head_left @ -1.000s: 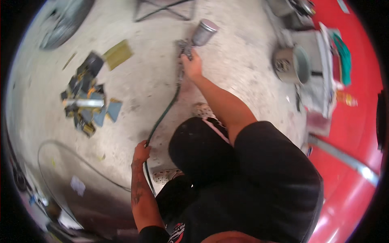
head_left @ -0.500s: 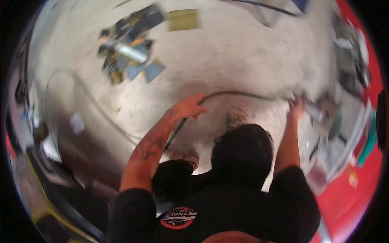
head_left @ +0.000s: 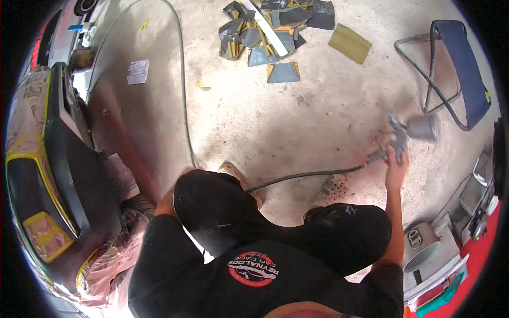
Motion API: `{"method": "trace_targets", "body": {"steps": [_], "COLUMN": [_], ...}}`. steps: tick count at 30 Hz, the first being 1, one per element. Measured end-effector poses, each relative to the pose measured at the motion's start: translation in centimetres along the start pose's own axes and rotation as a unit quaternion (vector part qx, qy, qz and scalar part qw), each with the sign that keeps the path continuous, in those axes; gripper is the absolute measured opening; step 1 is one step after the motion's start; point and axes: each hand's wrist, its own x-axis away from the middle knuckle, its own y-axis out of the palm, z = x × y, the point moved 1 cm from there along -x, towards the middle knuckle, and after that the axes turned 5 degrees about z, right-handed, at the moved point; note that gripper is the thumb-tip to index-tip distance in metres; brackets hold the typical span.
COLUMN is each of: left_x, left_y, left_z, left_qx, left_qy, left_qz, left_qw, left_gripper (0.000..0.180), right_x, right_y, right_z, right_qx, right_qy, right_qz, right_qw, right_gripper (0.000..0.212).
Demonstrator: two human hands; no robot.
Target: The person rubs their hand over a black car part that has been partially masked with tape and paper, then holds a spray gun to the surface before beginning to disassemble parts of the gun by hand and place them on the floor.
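My right hand [head_left: 396, 163] is closed around the handle of a metal spray gun [head_left: 397, 137], raised over the floor on the right. The gun carries a grey paint cup [head_left: 423, 129], slightly blurred, pointing right. A dark air hose [head_left: 307, 174] runs left from the gun's handle and passes my shoes. Another stretch of hose loops over the floor to the left. Only a piece of my left forearm [head_left: 166, 204] shows beside my left knee; the hand itself is hidden behind the leg.
Close on my left stands a dark car panel [head_left: 87, 196] with yellow-taped masking and wrinkled plastic below. Sandpaper sheets [head_left: 262, 55] lie piled ahead. A blue folding chair [head_left: 458, 74] stands far right. Nearer on the right is a white table edge [head_left: 440, 281] with a can [head_left: 421, 254].
My left hand has let go of the hose and gone behind my left knee. The spray gun in my right hand has moved away from the cluttered table at the right. My view has turned.
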Motion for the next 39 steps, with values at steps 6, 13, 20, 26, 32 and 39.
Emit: {"method": "trace_targets", "body": {"steps": [6, 13, 20, 26, 32, 39], "left_x": [7.6, 3.3, 1.7, 5.0, 7.4, 9.0], "left_y": [5.5, -4.2, -11.3, -9.3, -10.4, -15.4], "left_z": [-1.4, 8.7, 15.4, 14.8, 13.9, 13.8], "left_qx": [0.452, 0.744, 0.374, 0.223, 0.293, 0.324], "left_qy": [-0.306, -0.196, -0.004, 0.237, 0.302, 0.394], "left_qz": [0.028, 0.090, -0.167, -0.069, -0.053, -0.240], "left_qw": [0.837, 0.632, 0.912, 0.943, 0.906, 0.826], "left_gripper": [0.055, 0.040, 0.076, 0.086, 0.070, 0.047], "right_x": [-6.2, -7.2, -6.2, -5.8, -6.6, -2.5], "right_y": [9.6, 13.1, 13.8, 12.9, 12.9, 10.7], "right_z": [-1.5, -2.4, -1.2, -1.2, -1.2, 0.7], "right_qx": [0.120, 0.143, 0.085, 0.030, 0.092, 0.086], "right_qy": [0.016, 0.007, 0.020, 0.046, 0.070, 0.115], "right_qz": [-0.123, -0.143, -0.146, -0.143, -0.122, 0.042], "right_qw": [0.985, 0.979, 0.985, 0.988, 0.986, 0.989], "right_gripper": [0.040, 0.037, 0.038, 0.039, 0.042, 0.026]}}
